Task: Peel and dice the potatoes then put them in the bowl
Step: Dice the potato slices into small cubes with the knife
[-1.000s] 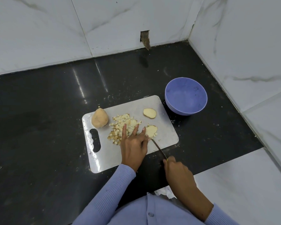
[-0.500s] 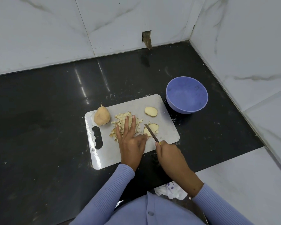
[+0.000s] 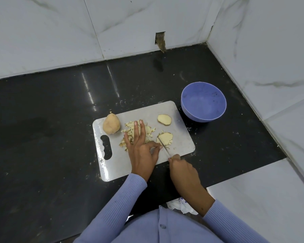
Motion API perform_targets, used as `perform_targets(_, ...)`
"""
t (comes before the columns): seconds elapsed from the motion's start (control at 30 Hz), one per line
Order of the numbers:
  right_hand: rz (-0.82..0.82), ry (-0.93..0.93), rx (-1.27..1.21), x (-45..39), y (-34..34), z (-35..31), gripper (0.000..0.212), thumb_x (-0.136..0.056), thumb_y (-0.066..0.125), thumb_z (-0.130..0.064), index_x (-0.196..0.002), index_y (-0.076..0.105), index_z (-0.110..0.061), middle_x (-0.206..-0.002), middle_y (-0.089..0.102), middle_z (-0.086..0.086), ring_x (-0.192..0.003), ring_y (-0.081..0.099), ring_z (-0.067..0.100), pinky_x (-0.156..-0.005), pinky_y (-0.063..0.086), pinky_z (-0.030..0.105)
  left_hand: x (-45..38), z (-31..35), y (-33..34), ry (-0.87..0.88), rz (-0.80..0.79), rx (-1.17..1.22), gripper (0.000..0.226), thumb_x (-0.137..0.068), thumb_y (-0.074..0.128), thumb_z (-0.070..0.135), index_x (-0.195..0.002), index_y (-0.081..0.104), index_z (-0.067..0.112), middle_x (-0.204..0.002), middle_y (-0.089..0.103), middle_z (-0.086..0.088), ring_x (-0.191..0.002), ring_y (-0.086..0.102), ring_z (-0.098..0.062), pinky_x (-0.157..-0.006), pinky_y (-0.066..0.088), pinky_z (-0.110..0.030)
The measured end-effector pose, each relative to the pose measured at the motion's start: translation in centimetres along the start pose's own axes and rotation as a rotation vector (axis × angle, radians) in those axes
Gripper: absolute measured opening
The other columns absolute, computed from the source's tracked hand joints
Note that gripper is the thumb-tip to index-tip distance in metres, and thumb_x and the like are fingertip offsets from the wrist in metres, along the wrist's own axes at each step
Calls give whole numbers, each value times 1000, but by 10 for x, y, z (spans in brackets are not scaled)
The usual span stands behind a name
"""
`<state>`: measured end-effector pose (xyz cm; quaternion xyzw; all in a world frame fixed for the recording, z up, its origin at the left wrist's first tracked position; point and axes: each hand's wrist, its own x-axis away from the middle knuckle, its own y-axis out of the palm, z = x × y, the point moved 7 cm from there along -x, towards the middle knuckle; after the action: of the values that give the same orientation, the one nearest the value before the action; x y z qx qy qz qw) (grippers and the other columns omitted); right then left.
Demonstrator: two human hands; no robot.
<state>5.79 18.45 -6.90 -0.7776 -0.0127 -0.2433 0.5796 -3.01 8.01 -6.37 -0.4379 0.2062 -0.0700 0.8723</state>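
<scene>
Whole potato point(image 3: 111, 126), board's left end; diced pile point(image 3: 130, 135) under flat, straight-fingered left hand point(image 3: 142, 151); knife point(image 3: 164, 146) gripped by right hand point(image 3: 182, 170), blade on potato slice point(image 3: 165, 138); bowl point(image 3: 203, 102) holding no potato. Risk: left forefinger touches blade; a slip nicks it.

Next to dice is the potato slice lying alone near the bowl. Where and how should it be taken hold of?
Pinch the potato slice across its narrow width at the rim, from above: it lies flat on the cutting board, its edges clear all round.
</scene>
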Motion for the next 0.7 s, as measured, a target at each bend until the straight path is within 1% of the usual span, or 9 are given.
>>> perform_targets(0.2,-82,48,10,24,10,20,35,-105,18,-34,-113,44,-11,-102,64,7,-94,64,24,-70,41,29,0,1,0,-1,12,-4,11,-72,82,23,-68,72,27,-150,32,-15,-144,15,-30,-117,-7,-46)
perform_targets(0.27,-99,70,-1,28,9,26,35,-105,19,-36,-109,44,-12,-102,64,8,-94,63,26,-70,42,30,-2,0,0,3,13,-10,11,-73,81,21,-68,72,25,-151,32,-15,-144,14,-32,-116,-6,-45)
perform_targets(0.37,-94,85,-44,28,1,34,36,-103,23,-40,-102,46,-12,-98,63,9,-96,61,29,-75,45,33,-2,3,-1,72,21,7,10,-72,81,14,-69,73,20,-146,41,-15,-141,25,-33,-116,1,-44)
perform_targets(0.43,-65,70,-99,27,-8,38,37,-102,26,-44,-99,48,-14,-84,57,4,-89,61,27,-72,44,33,-3,5,-3,112,22,-8,9,-72,81,11,-71,74,16,-134,55,-15,-131,40,-34,-114,10,-42)
perform_targets(0.5,-23,52,-136,23,-19,42,35,-100,31,-46,-89,45,-16,-74,50,-1,-79,60,25,-66,41,31,-5,4,-6,136,26,-20,8,-72,81,9,-75,74,12,-114,66,-11,-113,53,-32,-107,22,-42)
perform_targets(0.53,-4,46,-137,21,-25,43,35,-100,34,-47,-85,44,-17,-71,48,-2,-74,57,23,-63,40,29,-7,4,-8,156,24,-20,9,-73,80,8,-79,74,11,-105,68,-8,-104,57,-29,-103,26,-41)
perform_targets(0.6,41,33,-113,13,-38,43,37,-97,40,-48,-78,42,-17,-69,46,-2,-67,51,19,-58,36,28,-9,5,-8,208,-8,-42,15,-75,78,8,-89,74,11,-93,69,-3,-92,59,-24,-99,29,-40)
perform_targets(0.67,107,10,-130,1,-50,39,37,-94,51,-46,-71,38,-19,-69,46,-1,-64,48,17,-52,32,26,-13,4,-6,248,-56,-89,24,-75,78,12,-98,73,12,-89,68,-2,-87,59,-24,-96,31,-39)
perform_targets(0.7,142,-1,-174,-6,-53,36,37,-91,57,-44,-71,38,-19,-72,48,-1,-65,48,16,-52,32,25,-15,4,-5,259,-77,-108,26,-74,79,13,-99,73,12,-88,68,-2,-86,59,-24,-93,32,-38)
